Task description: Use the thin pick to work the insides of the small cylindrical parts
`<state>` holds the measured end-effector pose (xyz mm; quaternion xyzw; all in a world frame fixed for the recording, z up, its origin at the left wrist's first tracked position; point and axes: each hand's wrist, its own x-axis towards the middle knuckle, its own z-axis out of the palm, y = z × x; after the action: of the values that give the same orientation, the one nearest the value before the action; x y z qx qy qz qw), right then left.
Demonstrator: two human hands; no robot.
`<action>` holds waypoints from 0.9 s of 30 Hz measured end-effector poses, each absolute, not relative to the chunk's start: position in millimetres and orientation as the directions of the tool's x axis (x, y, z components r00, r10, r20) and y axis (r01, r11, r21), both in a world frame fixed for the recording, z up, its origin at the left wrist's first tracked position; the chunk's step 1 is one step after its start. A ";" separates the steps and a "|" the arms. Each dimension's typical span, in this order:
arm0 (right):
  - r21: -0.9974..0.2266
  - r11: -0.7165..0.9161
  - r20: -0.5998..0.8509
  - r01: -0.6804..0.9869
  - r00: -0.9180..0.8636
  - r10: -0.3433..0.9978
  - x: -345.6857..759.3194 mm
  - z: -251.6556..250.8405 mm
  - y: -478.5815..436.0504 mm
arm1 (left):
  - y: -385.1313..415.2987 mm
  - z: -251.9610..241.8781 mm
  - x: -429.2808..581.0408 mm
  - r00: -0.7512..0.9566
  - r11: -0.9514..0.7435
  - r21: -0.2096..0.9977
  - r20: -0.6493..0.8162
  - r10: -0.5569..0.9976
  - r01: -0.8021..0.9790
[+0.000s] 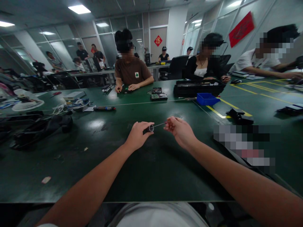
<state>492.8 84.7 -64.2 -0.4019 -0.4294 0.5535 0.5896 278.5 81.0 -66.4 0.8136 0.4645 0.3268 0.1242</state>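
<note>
- I count two hands of my own in view, both held just above the middle of the green table (151,176), close together but not touching.
- My left hand (138,135) is curled around one small dark cylinder (148,129); its ring-shaped end pokes out to the right of my thumb.
- My right hand (181,130) has its fingertips pinched on the right end of one thin metal wire (159,125).
- The wire runs leftward from that pinch to the ring end of the cylinder; I cannot tell whether it goes inside.
- Farther off, past the hands, lie two circuit boards (159,96), one behind the other.
- To their right sit one blue bin (206,98) and, just behind it, one long black tray (199,87).
- One dark pen-like tool (104,108) lies far left of the hands.
- Yellow tape lines (215,112) mark the table on the right, with a small pile of black parts (239,116) beside them.
- Three people sit along the far and right edges: a person in a brown shirt (132,72), a person in a black jacket (208,67) and a person in a white shirt (254,61).
- The brown-shirted person's two hands rest on the table at the far side, well apart from mine.
- Two red hangings (158,40) show on the far walls.
</note>
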 end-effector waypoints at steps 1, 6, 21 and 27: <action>-0.932 -0.036 -0.036 -0.362 -0.008 0.999 494.8 -66.1 88.1 | 82.0 -66.1 277.8 0.359 -0.542 0.491 0.422 0.833 0.682; -0.929 0.000 -0.034 -0.369 0.084 0.996 499.8 -72.3 96.8 | 86.7 -67.5 275.0 0.347 -0.500 0.497 0.371 0.861 0.709; -0.921 0.329 0.347 0.208 0.052 0.937 496.2 -62.4 81.7 | 87.2 -71.6 275.0 0.397 -0.535 0.488 0.363 0.843 0.690; -0.885 0.384 0.409 0.263 0.047 0.911 496.2 -55.9 75.8 | 88.3 -73.8 276.1 0.396 -0.532 0.495 0.359 0.845 0.687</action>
<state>496.2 75.8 -55.9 -0.4703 -0.6242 0.2948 0.5497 276.1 88.3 -73.8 0.8244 0.4648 0.2935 0.1347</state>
